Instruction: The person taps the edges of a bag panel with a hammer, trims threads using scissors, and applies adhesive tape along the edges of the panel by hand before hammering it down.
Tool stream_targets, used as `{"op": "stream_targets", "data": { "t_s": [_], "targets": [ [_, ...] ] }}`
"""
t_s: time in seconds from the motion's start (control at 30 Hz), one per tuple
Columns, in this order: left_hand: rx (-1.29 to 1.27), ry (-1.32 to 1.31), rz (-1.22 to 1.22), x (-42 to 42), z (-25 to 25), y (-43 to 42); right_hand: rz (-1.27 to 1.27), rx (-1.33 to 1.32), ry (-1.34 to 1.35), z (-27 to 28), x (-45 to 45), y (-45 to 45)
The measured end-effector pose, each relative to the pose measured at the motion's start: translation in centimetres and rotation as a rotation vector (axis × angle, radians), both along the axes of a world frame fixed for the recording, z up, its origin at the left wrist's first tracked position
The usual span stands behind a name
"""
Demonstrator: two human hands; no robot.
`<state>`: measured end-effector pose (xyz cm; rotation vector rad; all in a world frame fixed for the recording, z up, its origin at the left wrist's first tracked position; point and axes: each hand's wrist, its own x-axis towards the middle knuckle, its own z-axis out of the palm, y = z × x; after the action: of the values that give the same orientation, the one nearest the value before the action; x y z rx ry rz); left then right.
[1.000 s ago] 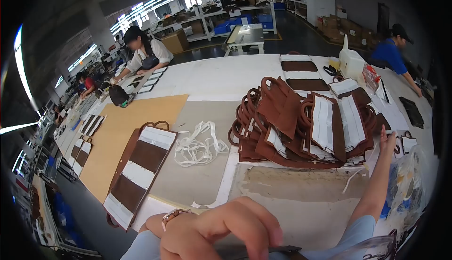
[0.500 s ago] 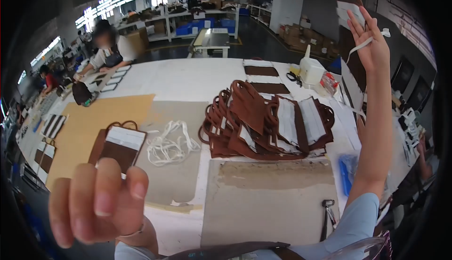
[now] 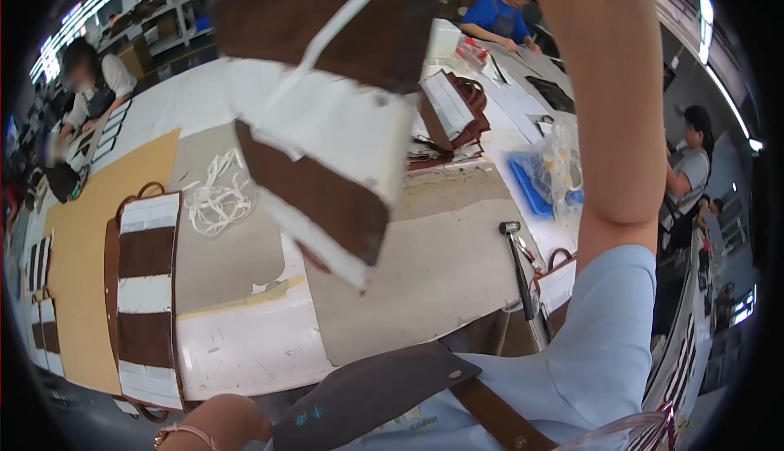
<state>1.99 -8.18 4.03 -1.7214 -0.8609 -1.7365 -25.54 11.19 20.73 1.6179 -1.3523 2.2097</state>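
Observation:
A brown-and-white striped bag panel (image 3: pixel 318 182) hangs above the table at the top centre, blurred, with a white tape strip (image 3: pixel 343 18) running across it. My right forearm rises along the right side and leaves the top of the view, so that hand is cut off. What holds the panel cannot be seen. At the bottom left only my left wrist with a bracelet shows; the hand lies outside the view. Above that wrist, another striped bag panel (image 3: pixel 147 288) with handles lies on the table. Tangled white tape (image 3: pixel 219 198) lies beside it.
A pile of brown bag pieces (image 3: pixel 449 116) stands behind the hanging panel. A hammer (image 3: pixel 517 267) lies at the right, near a blue tray (image 3: pixel 531 183) and clear plastic bags (image 3: pixel 562 165). Grey mats (image 3: pixel 408 279) cover part of the table. Other people work around it.
The view has turned right and down. My raised open right hand has gone out of the top, and my left hand out of the bottom. The striped panel now hangs in front.

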Motion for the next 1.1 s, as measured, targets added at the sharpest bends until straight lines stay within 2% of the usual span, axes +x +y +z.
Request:
{"op": "stream_targets", "data": {
  "t_s": [0.03,0.1,0.17,0.2,0.23,0.27,0.37,0.43,0.47,0.6,0.73,0.83,0.87,0.97,1.03,1.1],
  "targets": [
    [0.013,0.203,-0.118,-0.9,-0.9,0.1,-0.015,-0.005,-0.014,-0.3,0.8,0.4],
    [0.152,-0.09,0.004,1.6,-5.9,-3.0,-0.044,-0.011,-0.046,-1.1,2.0,1.6],
    [0.508,-0.753,1.221,-0.1,-13.2,-8.1,-0.076,-0.007,-0.074,-1.9,3.1,2.8],
    [0.326,-0.886,1.664,-3.5,-15.1,-6.6,-0.088,-0.007,-0.097,-2.4,3.7,3.4],
    [0.256,-0.939,1.846,-5.9,-18.6,-5.7,-0.104,-0.002,-0.123,-2.9,4.2,4.0],
    [0.126,-1.015,1.844,-7.6,-21.3,-5.4,-0.115,0.005,-0.143,-3.4,4.8,4.5],
    [-0.526,-1.134,1.498,-10.5,-28.0,-3.1,-0.144,0.015,-0.208,-4.9,6.5,6.1],
    [-0.872,-1.08,1.28,-9.2,-29.7,-0.2,-0.157,0.024,-0.265,-6.0,7.5,7.0],
    [-0.94,-1.042,1.239,-8.5,-30.0,1.1,-0.162,0.026,-0.296,-6.6,8.0,7.5],
    [-0.981,-0.925,1.419,-7.5,-27.9,6.1,-0.137,0.021,-0.408,-8.9,10.0,9.6],
    [-1.07,-0.865,1.544,-7.3,-27.0,7.5,-0.04,-0.064,-0.535,-11.1,9.6,13.5],
    [-1.37,-0.973,1.581,-7.6,-25.8,5.8,-0.072,-0.154,-0.559,-13.0,7.8,16.7],
    [-1.416,-0.927,1.643,-7.6,-25.4,4.2,-0.102,-0.172,-0.577,-13.8,7.3,17.7],
    [-1.285,-1.124,1.813,-6.3,-22.6,-1.8,-0.173,-0.233,-0.666,-17.8,6.0,19.9],
    [-1.072,-0.974,1.935,-5.1,-20.7,-5.8,-0.173,-0.297,-0.78,-23.2,5.1,21.2],
    [-1.041,-0.933,2.025,-4.1,-18.0,-8.1,-0.184,-0.427,-1.053,-29.5,4.2,21.2]
  ]
}}
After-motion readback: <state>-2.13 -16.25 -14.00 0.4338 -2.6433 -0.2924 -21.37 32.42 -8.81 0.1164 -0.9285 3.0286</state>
